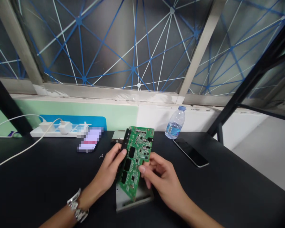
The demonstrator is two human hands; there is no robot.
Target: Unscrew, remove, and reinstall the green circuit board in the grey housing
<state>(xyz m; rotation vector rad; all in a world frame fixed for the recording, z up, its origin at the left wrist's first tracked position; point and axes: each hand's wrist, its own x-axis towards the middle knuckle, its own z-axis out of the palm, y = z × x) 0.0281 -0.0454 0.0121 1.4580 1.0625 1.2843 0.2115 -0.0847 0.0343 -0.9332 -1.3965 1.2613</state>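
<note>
A green circuit board (139, 152), with black chips and a row of black connectors along its left edge, is held tilted above the table. My left hand (110, 164) grips its left edge, thumb on the connector side. On the right edge, my right hand (162, 177) pinches the board between thumb and fingers. Beneath the board a grey metal tray (142, 202) lies on the black table, partly hidden by the board and my right fingers. Another metal piece (118, 135) shows behind the board's top left corner.
Several small screws (101, 156) lie left of my left hand. A white power strip (54, 130) with plugged chargers and cables sits at the back left, beside a blurred-out phone (90, 140). At the back right stand a water bottle (175, 123) and a dark phone (190, 153).
</note>
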